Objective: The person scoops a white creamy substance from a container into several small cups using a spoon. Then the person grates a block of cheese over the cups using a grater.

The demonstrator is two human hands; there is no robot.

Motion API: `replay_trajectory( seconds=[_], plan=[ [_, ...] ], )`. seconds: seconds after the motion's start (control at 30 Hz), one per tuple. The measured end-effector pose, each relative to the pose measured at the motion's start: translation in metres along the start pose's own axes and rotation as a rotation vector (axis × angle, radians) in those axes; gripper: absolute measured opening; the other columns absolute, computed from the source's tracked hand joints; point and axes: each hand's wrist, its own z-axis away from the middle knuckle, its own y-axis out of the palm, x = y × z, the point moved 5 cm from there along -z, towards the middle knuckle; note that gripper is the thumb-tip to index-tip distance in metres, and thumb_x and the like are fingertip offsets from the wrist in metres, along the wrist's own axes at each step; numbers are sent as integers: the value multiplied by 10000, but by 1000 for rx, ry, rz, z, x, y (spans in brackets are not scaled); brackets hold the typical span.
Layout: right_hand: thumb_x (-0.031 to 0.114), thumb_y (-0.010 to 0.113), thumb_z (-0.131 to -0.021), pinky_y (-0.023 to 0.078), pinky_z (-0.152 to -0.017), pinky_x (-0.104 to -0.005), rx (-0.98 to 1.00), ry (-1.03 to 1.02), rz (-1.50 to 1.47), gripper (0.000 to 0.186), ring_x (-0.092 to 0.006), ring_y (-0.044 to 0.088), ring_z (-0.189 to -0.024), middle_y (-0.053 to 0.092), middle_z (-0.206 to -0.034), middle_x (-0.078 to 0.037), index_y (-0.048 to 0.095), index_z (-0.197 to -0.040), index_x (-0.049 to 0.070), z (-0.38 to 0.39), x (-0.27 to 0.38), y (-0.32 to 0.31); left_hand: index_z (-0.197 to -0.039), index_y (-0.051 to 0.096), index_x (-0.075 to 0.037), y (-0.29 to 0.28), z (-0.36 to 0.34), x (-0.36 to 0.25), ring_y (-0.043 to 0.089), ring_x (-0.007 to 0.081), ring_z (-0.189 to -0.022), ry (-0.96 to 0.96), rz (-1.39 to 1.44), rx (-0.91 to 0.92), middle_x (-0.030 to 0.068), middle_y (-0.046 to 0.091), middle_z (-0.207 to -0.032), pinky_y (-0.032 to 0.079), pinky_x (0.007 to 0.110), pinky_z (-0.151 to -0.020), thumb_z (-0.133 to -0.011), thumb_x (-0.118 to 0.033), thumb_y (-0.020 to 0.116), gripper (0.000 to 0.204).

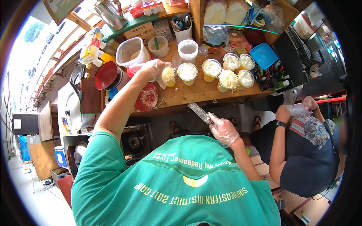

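Observation:
My left hand (155, 71), in a clear plastic glove, curls around the upper part of a cup (169, 81) topped with pale grated cheese (168, 74). Its fingertips are partly hidden against the shreds. Lower down, in front of the table edge, my gloved right hand (224, 130) grips the end of a flat metal grater (200, 113). A red plate (142, 105) with loose shreds lies below my left wrist. To the right stands a cup of yellow filling with white topping (187, 71). Further right, another cup (228, 80) carries a tall heap of shreds.
Several white-topped cups (211, 69) stand on the wooden table (177, 95). Behind are a clear tub (132, 52), stacked empty cups (187, 49) and a blue container (263, 55). Red bowls (107, 76) sit at left. At right, another person (307, 150) handles a clear bag (298, 110).

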Motion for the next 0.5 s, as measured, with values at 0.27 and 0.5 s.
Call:
replay_trajectory(
  seconds=[0.27, 0.5],
  plan=[
    [154, 638, -923, 552, -846, -533, -47, -35, -22, 568, -462, 685, -943, 721, -1009, -260, 558, -1476, 57, 5, -8, -2, -1572, 426, -155, -30, 17, -12, 699, 374, -1113, 42, 37, -177, 220, 718, -1177, 561, 445, -993, -618, -284, 973, 1107],
    [170, 637, -932, 555, -876, -524, -65, -37, 10, 563, -453, 688, -967, 726, -1035, -255, 554, -1474, 42, 11, -11, -6, -1616, 396, -235, -28, -8, -81, 729, 330, -1089, 223, -166, -185, 156, 746, -1154, 601, 441, -929, -641, -265, 982, 1137]
  ],
)
